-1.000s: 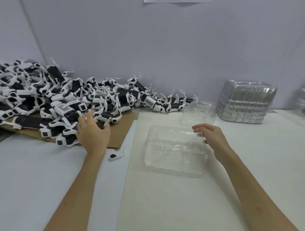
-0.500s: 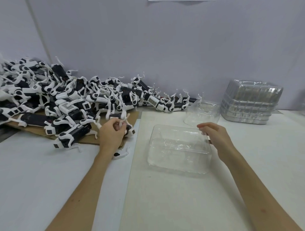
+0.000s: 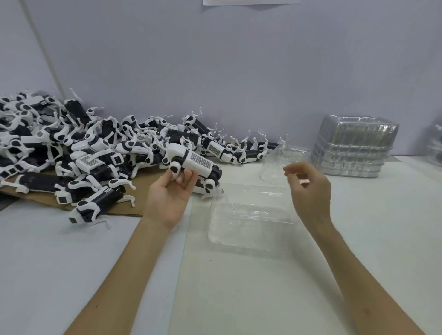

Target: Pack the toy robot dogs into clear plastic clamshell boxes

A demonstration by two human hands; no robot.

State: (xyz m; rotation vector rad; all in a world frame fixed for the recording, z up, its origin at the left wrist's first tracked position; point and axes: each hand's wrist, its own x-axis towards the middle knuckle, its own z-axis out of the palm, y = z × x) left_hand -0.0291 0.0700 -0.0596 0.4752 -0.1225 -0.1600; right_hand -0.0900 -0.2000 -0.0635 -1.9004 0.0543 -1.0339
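At the top edge of the wall, a sheet of paper [image 3: 251, 2] is cut off and no writing on it can be read. At the far right edge, further clear plastic items [image 3: 436, 145] are cropped and blurred. The clear plastic clamshell box [image 3: 251, 220] on the white worktop [image 3: 239, 287] is transparent, so its rim and lid line are hard to trace; a second clear plastic shell [image 3: 275, 165] behind it is partly masked by the right grip [image 3: 311, 189].

Grey dotted label panels show on the backs of several toys; none is legible.

The left grip [image 3: 167, 198] is palm up, with fingers curled round the underside of one black and white toy robot dog [image 3: 193, 165]. The dog lies across the fingertips, label panel up, above the worktop and just left of the box's far corner. The right grip hangs over the box's rear right edge, fingers loosely curled, with nothing discernible between them.

The heaped pile of black and white toy robot dogs [image 3: 71, 148] lies on a brown cardboard sheet [image 3: 35, 198] at left, running out of view. A stack of clear clamshell boxes [image 3: 354, 148] stands by the wall at right.
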